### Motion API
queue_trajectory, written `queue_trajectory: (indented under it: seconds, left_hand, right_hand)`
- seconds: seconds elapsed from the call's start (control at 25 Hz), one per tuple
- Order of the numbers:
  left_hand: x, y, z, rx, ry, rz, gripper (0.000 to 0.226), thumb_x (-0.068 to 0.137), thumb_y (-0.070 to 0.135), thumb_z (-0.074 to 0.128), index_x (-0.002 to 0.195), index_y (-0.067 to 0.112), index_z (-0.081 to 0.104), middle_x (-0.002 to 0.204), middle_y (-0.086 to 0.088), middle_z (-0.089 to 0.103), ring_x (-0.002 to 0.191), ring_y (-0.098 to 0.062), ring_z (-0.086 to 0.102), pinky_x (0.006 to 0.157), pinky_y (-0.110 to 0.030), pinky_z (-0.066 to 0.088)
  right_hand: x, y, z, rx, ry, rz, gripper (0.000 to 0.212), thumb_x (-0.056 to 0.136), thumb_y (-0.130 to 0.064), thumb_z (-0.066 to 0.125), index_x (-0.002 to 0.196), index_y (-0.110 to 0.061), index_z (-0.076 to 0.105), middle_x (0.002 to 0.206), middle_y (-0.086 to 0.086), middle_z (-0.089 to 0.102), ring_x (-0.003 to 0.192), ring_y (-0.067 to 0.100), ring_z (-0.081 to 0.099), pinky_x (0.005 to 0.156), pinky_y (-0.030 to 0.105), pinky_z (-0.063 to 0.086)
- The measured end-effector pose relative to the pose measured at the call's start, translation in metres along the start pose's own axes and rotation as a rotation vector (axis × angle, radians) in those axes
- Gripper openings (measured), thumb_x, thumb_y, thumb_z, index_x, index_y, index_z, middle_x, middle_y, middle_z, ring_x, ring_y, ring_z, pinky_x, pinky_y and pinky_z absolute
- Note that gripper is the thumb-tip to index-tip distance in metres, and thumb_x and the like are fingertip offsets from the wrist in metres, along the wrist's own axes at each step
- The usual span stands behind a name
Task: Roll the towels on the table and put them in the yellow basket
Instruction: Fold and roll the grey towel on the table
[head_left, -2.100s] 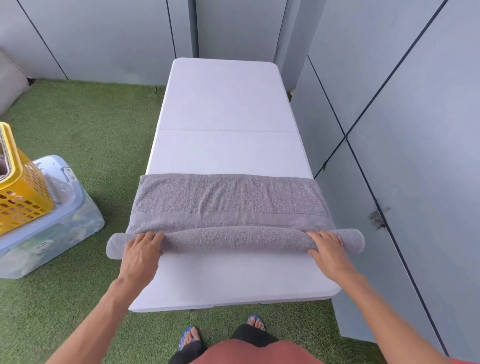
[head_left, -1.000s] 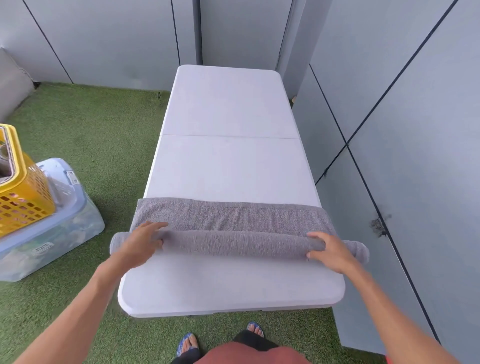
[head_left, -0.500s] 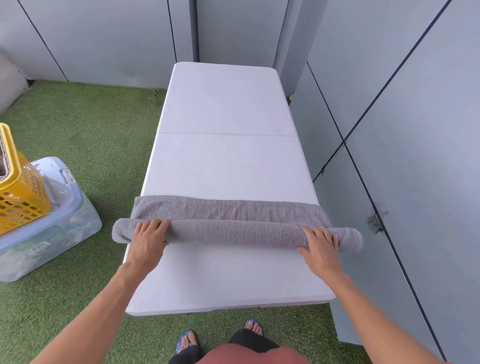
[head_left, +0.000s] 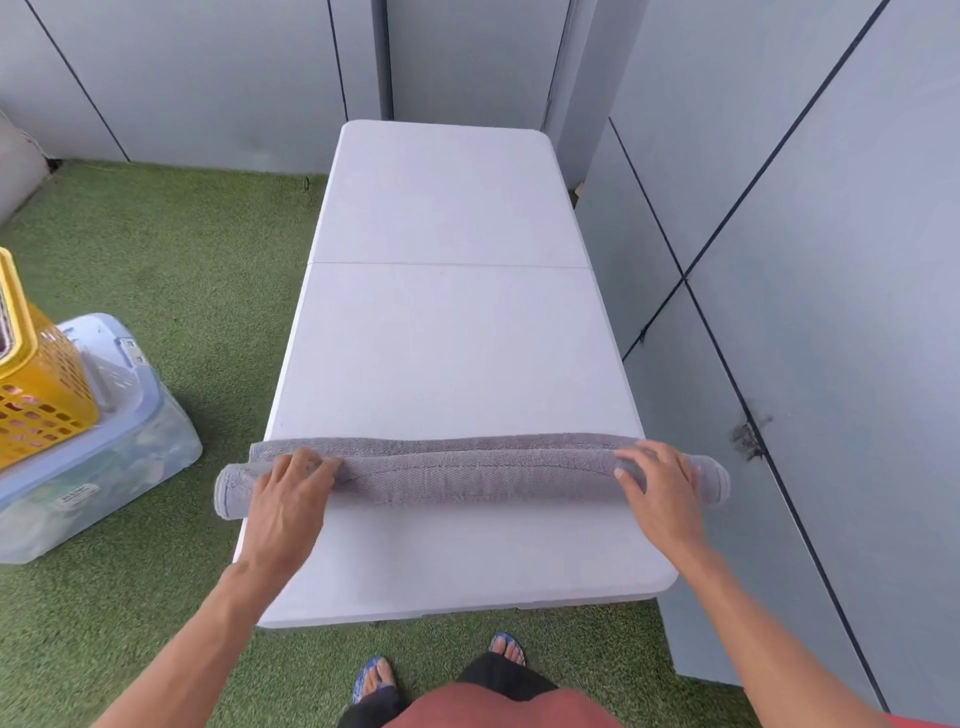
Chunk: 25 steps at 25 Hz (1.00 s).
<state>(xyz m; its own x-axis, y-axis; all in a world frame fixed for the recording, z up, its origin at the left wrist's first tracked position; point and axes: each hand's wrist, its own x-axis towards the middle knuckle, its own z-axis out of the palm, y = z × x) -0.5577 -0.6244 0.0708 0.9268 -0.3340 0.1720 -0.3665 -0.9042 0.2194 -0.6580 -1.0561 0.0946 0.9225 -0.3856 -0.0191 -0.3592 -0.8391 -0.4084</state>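
1. Left hand (head_left: 288, 501) sits lower left of centre, palm down on top of the grey towel (head_left: 467, 475), fingers bent over the roll's far side. It presses and cups the roll near its left end more than it grabs it.

2. Right hand (head_left: 662, 491) mirrors it at lower right, palm down near the right end, fingers spread and curved over the top. Looks like a light hold, not a tight squeeze.

3. The towel is nearly all rolled into a long tube lying crosswise, left to right, in the lower middle of the frame. Only a thin flat strip is unrolled along its far edge. Both ends stick out past the sides of the table (head_left: 452, 338).

4. The table is white, runs up the centre of the frame away from the person, and has a seam across the middle. The roll sits on its near part, a bit back from the near edge.

5. The yellow basket (head_left: 39, 395) is at the far left edge, partly cut off by the frame. It stands on a clear plastic storage box (head_left: 111, 457) with a light blue lid, well apart from the table.

6. Green fake grass (head_left: 171, 280) covers the floor, grey panelled walls (head_left: 810, 260) fill the top and right, and sandalled feet show at the bottom edge.
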Motion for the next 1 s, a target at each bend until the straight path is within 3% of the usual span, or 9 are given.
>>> queue_trajectory:
  seconds: [0.08, 0.16, 0.28, 0.4, 0.52, 0.6, 0.72, 0.88, 1.0]
  left_hand:
    - [-0.016, 0.004, 0.012, -0.026, -0.053, 0.013, 0.043, 0.09, 0.027, 0.06, 0.128, 0.006, 0.054, 0.118, -0.01, 0.053, 0.104, -0.033, 0.052, 0.089, -0.05, 0.043]
    - [-0.015, -0.003, 0.02, 0.0, -0.185, 0.055, 0.067, 0.08, 0.029, 0.074, 0.136, 0.005, 0.046, 0.129, -0.012, 0.05, 0.121, -0.035, 0.048, 0.103, -0.055, 0.035]
    - [0.012, -0.01, 0.013, 0.004, -0.303, 0.044, 0.067, 0.07, 0.006, 0.079, 0.13, 0.007, 0.052, 0.118, -0.01, 0.058, 0.112, -0.036, 0.055, 0.099, -0.049, 0.038]
    - [0.033, -0.009, -0.004, -0.051, -0.457, -0.009, 0.057, 0.085, 0.012, 0.066, 0.138, 0.015, 0.046, 0.13, -0.005, 0.055, 0.123, -0.029, 0.049, 0.104, -0.037, 0.032]
    - [0.034, -0.025, -0.014, -0.234, -0.703, -0.037, 0.058, 0.087, 0.017, 0.066, 0.141, 0.019, 0.044, 0.139, -0.001, 0.049, 0.129, -0.022, 0.044, 0.107, -0.03, 0.029]
    - [0.03, -0.034, -0.018, -0.365, -0.556, -0.061, 0.053, 0.086, 0.016, 0.068, 0.136, 0.023, 0.05, 0.129, -0.001, 0.054, 0.12, -0.024, 0.05, 0.103, -0.034, 0.034]
    - [0.012, -0.034, -0.013, -0.254, -0.119, -0.028, 0.046, 0.085, 0.016, 0.07, 0.129, 0.017, 0.058, 0.122, -0.006, 0.058, 0.114, -0.031, 0.054, 0.101, -0.047, 0.041]
    - [-0.005, -0.041, -0.001, -0.071, -0.191, 0.039, 0.068, 0.081, 0.027, 0.074, 0.141, 0.017, 0.045, 0.133, -0.007, 0.052, 0.124, -0.03, 0.047, 0.103, -0.047, 0.042]
    - [0.015, -0.033, 0.0, 0.009, -0.22, -0.064, 0.057, 0.084, 0.03, 0.07, 0.136, 0.018, 0.05, 0.119, -0.008, 0.06, 0.112, -0.032, 0.054, 0.095, -0.045, 0.043]
  right_hand:
    - [-0.016, 0.003, 0.012, -0.196, -0.114, -0.05, 0.054, 0.091, -0.043, 0.057, 0.141, -0.029, 0.043, 0.149, -0.005, 0.034, 0.143, 0.019, 0.019, 0.115, 0.05, 0.008]
    - [-0.022, 0.006, 0.018, -0.292, -0.203, -0.059, 0.069, 0.089, -0.044, 0.06, 0.148, -0.028, 0.028, 0.155, -0.006, 0.023, 0.147, 0.019, 0.008, 0.116, 0.052, 0.005]
    - [-0.002, -0.005, 0.013, -0.352, -0.163, -0.059, 0.063, 0.086, -0.033, 0.066, 0.142, -0.025, 0.037, 0.14, -0.003, 0.043, 0.137, 0.022, 0.029, 0.114, 0.057, 0.01]
    - [0.007, -0.005, 0.009, -0.334, -0.213, -0.077, 0.053, 0.089, -0.03, 0.062, 0.137, -0.021, 0.043, 0.132, 0.001, 0.052, 0.127, 0.024, 0.041, 0.112, 0.044, 0.022]
    - [0.004, 0.018, -0.005, -0.062, -0.39, -0.094, 0.05, 0.087, -0.029, 0.067, 0.133, -0.02, 0.05, 0.132, 0.001, 0.054, 0.125, 0.021, 0.047, 0.105, 0.034, 0.035]
    - [0.01, 0.023, -0.01, 0.117, -0.4, -0.044, 0.048, 0.085, -0.029, 0.069, 0.13, -0.022, 0.053, 0.131, 0.0, 0.055, 0.124, 0.019, 0.049, 0.102, 0.031, 0.037]
    - [0.006, 0.02, -0.001, 0.077, -0.106, -0.029, 0.048, 0.089, -0.042, 0.059, 0.132, -0.021, 0.05, 0.132, 0.001, 0.051, 0.131, 0.023, 0.041, 0.108, 0.039, 0.031]
    - [-0.014, 0.027, 0.009, -0.275, -0.168, -0.053, 0.064, 0.091, -0.044, 0.057, 0.147, -0.031, 0.029, 0.151, -0.002, 0.03, 0.145, 0.022, 0.015, 0.116, 0.047, 0.008]
    - [0.001, 0.013, 0.012, -0.331, -0.109, 0.021, 0.054, 0.092, -0.035, 0.057, 0.142, -0.025, 0.039, 0.134, 0.006, 0.052, 0.129, 0.029, 0.039, 0.107, 0.05, 0.025]
